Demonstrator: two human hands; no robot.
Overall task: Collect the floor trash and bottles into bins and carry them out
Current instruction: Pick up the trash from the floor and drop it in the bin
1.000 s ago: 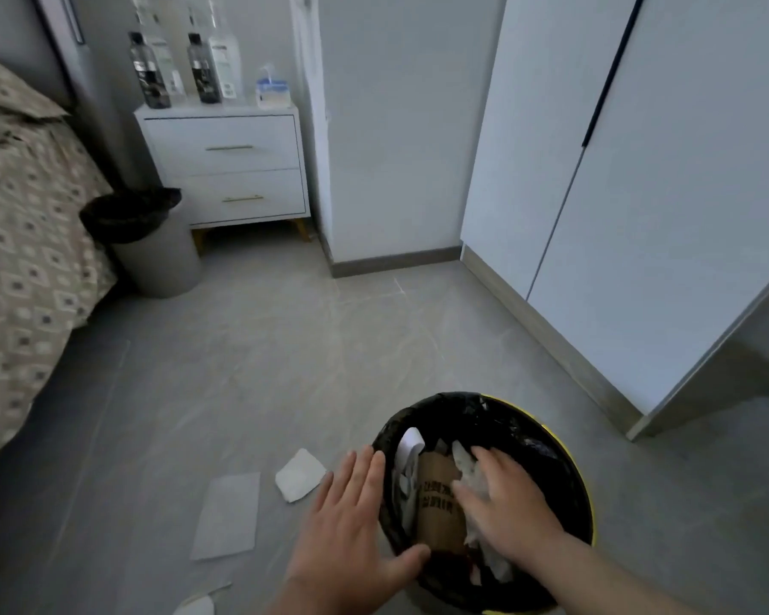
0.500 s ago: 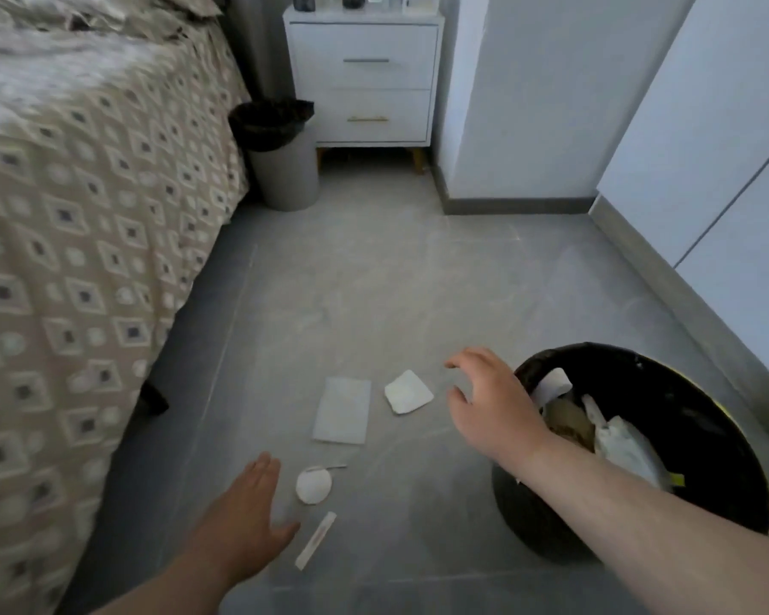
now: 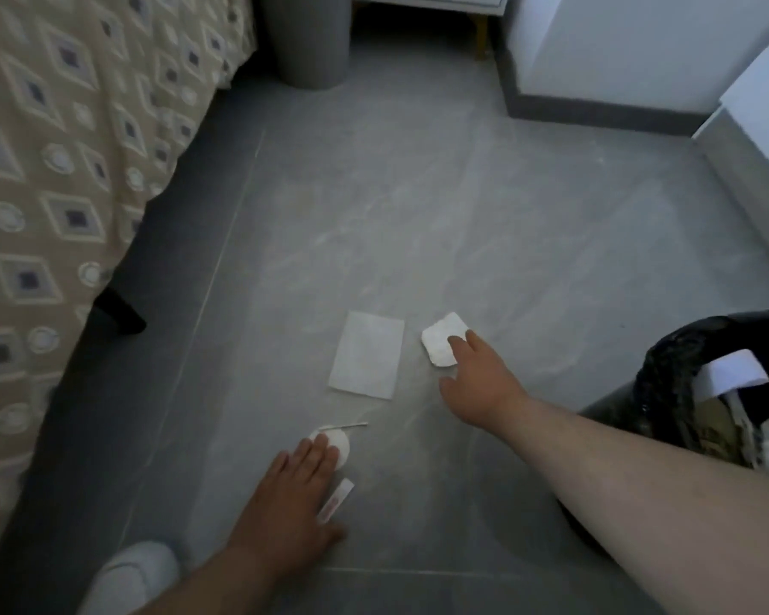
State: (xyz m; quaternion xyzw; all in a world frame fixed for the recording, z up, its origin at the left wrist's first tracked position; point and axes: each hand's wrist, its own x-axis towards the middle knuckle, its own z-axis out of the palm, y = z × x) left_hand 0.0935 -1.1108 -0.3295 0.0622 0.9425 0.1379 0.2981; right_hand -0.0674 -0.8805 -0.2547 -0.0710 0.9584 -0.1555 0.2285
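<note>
Hands lowered, spread, left hand [image 3: 291, 503] on round pad [image 3: 337, 439], right hand [image 3: 480, 383] on square pad [image 3: 439, 339]

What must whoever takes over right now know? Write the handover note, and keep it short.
Left hand: open, fingertips on the round pad.
Right hand: open, fingertips on the square pad.
Loose on the floor: paper sheet, swab, wrapper strip by the left hand.
Black-lined bin, at right, holds some trash; grey bin stands near the bed.
Left: bin all five pieces, collect bottles (none in view), carry the bins out.
</note>
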